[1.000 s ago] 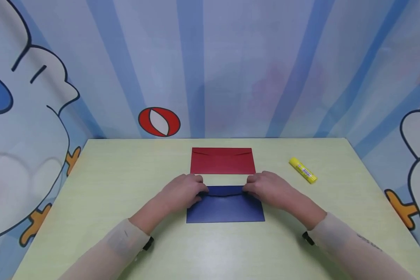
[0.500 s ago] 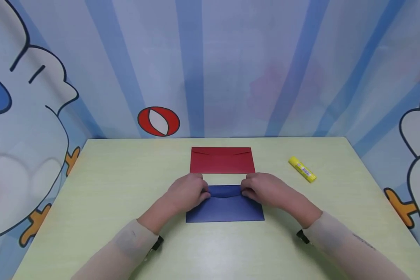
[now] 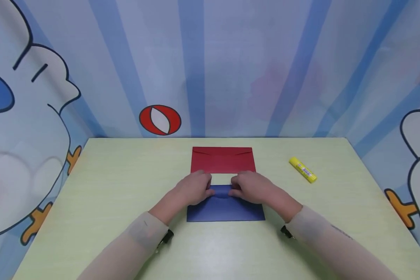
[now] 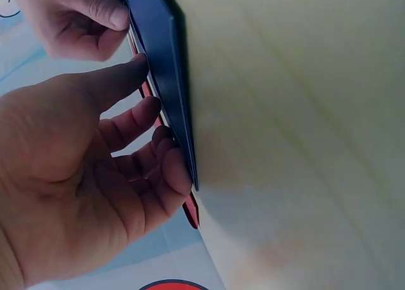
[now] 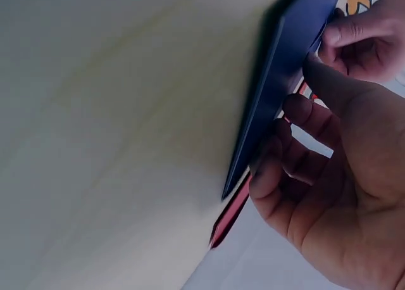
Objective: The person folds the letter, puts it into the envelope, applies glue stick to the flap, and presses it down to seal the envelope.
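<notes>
A blue envelope lies flat on the table, flap side up, its folded flap along the far edge. My left hand holds the flap left of its middle; the thumb lies on it and the other fingers are curled at the far edge. Mirroring it, my right hand has its thumb on the flap right of the middle and curled fingers at the same edge. A narrow gap separates the two thumbs. Both wrist views show the thumbs against the blue envelope; part of each fingertip's contact is hidden.
A red envelope lies just beyond the blue one, flap side up. To the right at the back is a yellow glue stick. The pale table meets a wall printed with cartoon figures at its far edge.
Both hands have slid inward along the blue envelope's flap, bringing the thumbs closer together. The blue envelope, red envelope and glue stick have stayed in place.
</notes>
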Tool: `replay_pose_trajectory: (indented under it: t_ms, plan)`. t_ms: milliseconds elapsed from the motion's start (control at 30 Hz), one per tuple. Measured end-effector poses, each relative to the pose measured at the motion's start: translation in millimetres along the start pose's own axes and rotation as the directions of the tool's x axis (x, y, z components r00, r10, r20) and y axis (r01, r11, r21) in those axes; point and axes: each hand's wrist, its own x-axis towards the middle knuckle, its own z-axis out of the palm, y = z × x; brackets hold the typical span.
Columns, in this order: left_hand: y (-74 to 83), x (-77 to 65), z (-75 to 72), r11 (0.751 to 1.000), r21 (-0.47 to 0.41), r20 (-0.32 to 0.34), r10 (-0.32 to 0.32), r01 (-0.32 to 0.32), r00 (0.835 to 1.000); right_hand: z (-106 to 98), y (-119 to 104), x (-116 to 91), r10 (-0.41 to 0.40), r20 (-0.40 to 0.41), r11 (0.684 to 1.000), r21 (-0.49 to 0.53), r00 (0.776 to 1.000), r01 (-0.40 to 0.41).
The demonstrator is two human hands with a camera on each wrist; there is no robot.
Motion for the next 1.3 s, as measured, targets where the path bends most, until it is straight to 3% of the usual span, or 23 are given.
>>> replay_pose_trajectory:
  t_ms: [267,500,700,833,933,1067,1300]
  plan:
    - [1.4,2.9,-5.4,1.0,-0.005,0.037,-0.02,0.02,0.999,0.4,-19.7,13.7,0.003,0.004,1.0,0.025,1.0,-0.004]
    - [0.6,7.0,-6.8,0.999,-0.015,0.078,-0.045,0.046,0.996,-8.9,1.2,7.5,0.034,0.071,0.996,0.08,0.997,-0.039]
    - [8.1,11.8,1.2,0.991,0.067,0.065,-0.124,0.12,0.99,-15.1,11.1,3.0,0.02,0.104,0.995,0.096,0.994,-0.03]
    - [15.6,12.6,4.5,0.976,0.135,0.059,-0.183,0.173,0.981,-9.2,5.6,7.1,0.023,0.083,0.998,0.055,0.996,-0.028]
    - [18.0,11.9,2.9,0.973,0.141,0.065,-0.192,0.182,0.979,-5.4,-0.2,9.5,0.058,0.071,0.998,0.016,0.996,-0.059]
    - [14.4,11.8,-2.9,0.984,0.085,0.095,-0.166,0.158,0.981,-6.3,-2.4,9.2,0.063,0.075,0.997,0.032,0.995,-0.066]
    - [-5.2,8.1,-12.3,0.989,-0.121,0.133,-0.074,0.09,0.988,-14.7,13.8,-0.9,0.05,0.117,0.987,0.143,0.992,-0.067]
